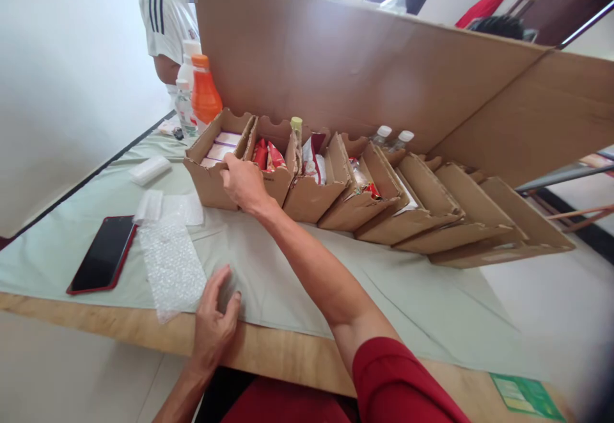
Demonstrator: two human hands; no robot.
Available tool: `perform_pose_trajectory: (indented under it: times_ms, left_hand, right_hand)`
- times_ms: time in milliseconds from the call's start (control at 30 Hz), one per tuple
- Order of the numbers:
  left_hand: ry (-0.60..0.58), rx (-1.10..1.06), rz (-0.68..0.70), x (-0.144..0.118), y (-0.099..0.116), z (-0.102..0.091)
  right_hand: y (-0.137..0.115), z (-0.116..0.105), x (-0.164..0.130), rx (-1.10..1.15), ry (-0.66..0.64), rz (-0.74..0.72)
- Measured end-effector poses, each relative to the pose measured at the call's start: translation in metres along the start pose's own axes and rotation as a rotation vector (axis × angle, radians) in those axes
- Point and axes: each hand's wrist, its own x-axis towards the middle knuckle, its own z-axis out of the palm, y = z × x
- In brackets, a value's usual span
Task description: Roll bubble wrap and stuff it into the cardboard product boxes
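Head view: the leftmost cardboard bin [211,176] of a row on the table [297,282] is being gripped at its rim by the right hand [244,183]; the left hand [214,326] is being rested open, empty, beside bubble wrap [171,268].

Seven cardboard trays [211,183] (one phone [103,253], two hands).

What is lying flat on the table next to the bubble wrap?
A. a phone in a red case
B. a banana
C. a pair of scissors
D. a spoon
A. A phone with a dark screen and red edge lies flat on the table, just beside the bubble wrap that the left hand rests next to.
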Motion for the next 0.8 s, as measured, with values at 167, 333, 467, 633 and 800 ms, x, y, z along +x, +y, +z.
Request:
perform_pose_trajectory:
  times_ms: [167,333,467,633,800]
  left_hand:
    - [0.168,-0.47,-0.133,0.005,0.002,-0.002]
    - [0.288,-0.714,-0.155,0.006,0.018,-0.018]
    - [0.289,-0.578,-0.281,-0.012,0.021,-0.028]
    - [0.332,-0.336,-0.229,-0.018,0.028,-0.026]
    - [0.361,-0.225,-0.066,0.043,0.019,-0.037]
  right_hand:
    - [-0.016,0.001,-0.041,0.044,-0.051,-0.099]
    - [-0.014,-0.012,-0.128,0.249,-0.087,-0.218]
    - [0.028,-0.037,-0.193,0.456,0.037,-0.11]
    - [0.09,-0.082,-0.245,0.718,0.355,0.102]
    - [0.099,-0.081,-0.255,0.692,0.141,0.05]
